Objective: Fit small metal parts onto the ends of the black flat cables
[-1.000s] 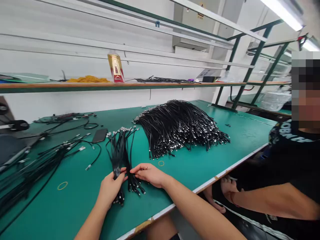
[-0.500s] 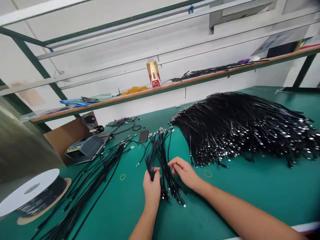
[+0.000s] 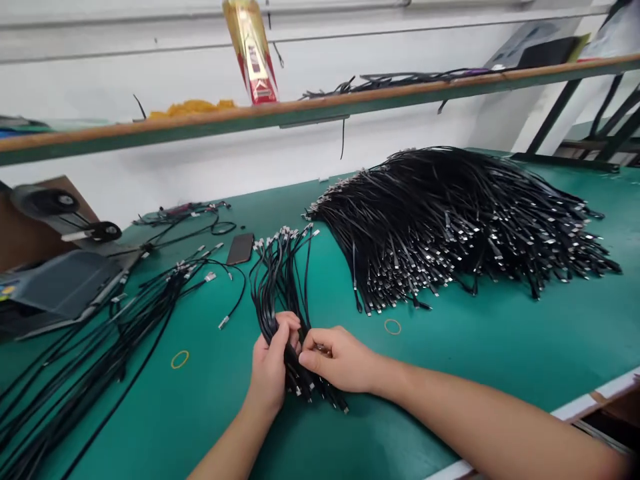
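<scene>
My left hand (image 3: 273, 363) is wrapped round a bundle of black cables (image 3: 270, 287) with silver connector ends, lying on the green table. Close beside it, my right hand (image 3: 337, 360) is curled with thumb and fingers together at the right side of the same bundle; its fingers hide what is between them. The lower cable ends stick out below both hands. To the right lies a large heap of black cables (image 3: 440, 213), and on the left a looser bunch of cables (image 3: 145, 320).
A phone (image 3: 241, 249) lies behind the bundle. Rubber bands (image 3: 180, 359) lie on the green table (image 3: 210, 427). A grey machine (image 3: 60, 283) stands at the left. A shelf (image 3: 295, 113) crosses above, holding a gold and red box (image 3: 253, 57).
The view has moved closer and lower. My right hand has come in against the bundle beside my left hand, and its fingers have curled in more.
</scene>
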The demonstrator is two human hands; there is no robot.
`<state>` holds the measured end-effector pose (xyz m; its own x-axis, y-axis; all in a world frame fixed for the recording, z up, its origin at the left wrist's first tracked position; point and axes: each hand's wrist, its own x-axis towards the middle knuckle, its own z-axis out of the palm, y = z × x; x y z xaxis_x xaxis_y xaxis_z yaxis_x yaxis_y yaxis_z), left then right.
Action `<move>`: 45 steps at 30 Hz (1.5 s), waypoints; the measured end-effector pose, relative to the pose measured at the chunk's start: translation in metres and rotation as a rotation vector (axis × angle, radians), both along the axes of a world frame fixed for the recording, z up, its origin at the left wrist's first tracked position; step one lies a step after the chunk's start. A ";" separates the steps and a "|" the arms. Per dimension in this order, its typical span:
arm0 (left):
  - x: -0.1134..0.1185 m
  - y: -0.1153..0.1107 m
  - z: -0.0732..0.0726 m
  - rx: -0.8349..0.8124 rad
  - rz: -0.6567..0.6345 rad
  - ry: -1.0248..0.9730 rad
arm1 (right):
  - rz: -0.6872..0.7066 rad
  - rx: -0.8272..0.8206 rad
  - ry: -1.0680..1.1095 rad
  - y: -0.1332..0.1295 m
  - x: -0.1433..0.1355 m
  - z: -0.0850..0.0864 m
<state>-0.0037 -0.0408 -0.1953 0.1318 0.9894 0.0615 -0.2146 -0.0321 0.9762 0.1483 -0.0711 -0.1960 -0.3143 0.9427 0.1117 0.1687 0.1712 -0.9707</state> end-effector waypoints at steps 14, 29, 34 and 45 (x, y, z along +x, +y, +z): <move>-0.007 -0.005 -0.002 -0.161 -0.123 0.111 | 0.021 -0.031 0.087 0.006 0.004 -0.011; -0.004 -0.001 0.000 -0.278 -0.130 -0.014 | 0.019 -0.012 0.050 0.003 0.005 -0.010; -0.008 -0.003 0.000 -0.263 -0.154 -0.019 | 0.016 0.001 0.020 0.005 0.005 -0.011; -0.013 0.000 -0.006 -0.308 -0.197 0.039 | -0.069 -0.044 0.052 0.008 0.002 -0.017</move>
